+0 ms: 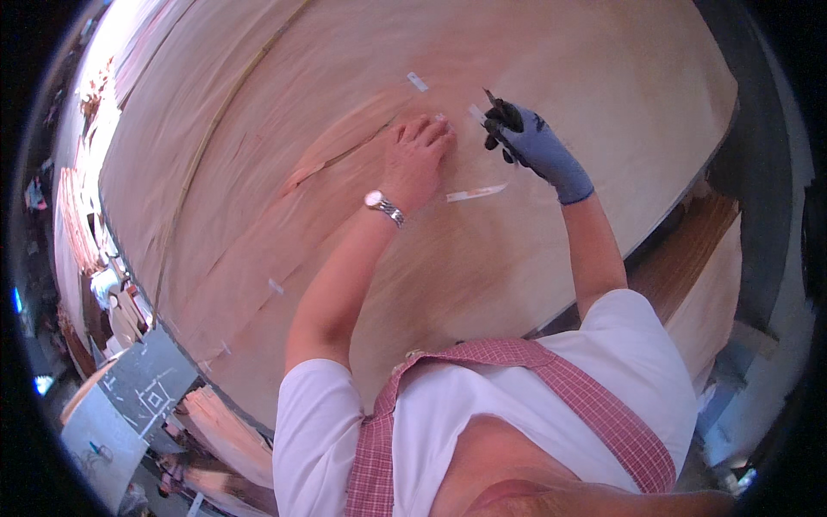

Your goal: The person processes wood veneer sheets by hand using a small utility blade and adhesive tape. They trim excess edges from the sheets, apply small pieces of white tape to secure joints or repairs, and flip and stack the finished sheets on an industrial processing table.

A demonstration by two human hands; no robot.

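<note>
A wide sheet of pale wood veneer [345, 250] spreads under both hands. Bare but for a metal wristwatch [376, 202], my left hand [419, 159] lies palm down on it, fingers stretched forward. By its fingertips is a small whitish piece of tape [440, 117]. A long narrow split [340, 157] runs through the veneer left of that hand. My right hand [527, 142], in a blue-grey glove with black fingers, is closed around a small dark pointed blade [489, 96]. A short white strip of tape [476, 113] shows beside its fingers.
More white tape strips [476, 193] lie on the veneer, one ahead of my left hand. A long curved dark seam [211, 129] crosses its left part. Grey panels [146, 392] and stacked veneer pieces [228, 431] stand beyond the lower-left edge. A brown board [689, 250] sits at the right.
</note>
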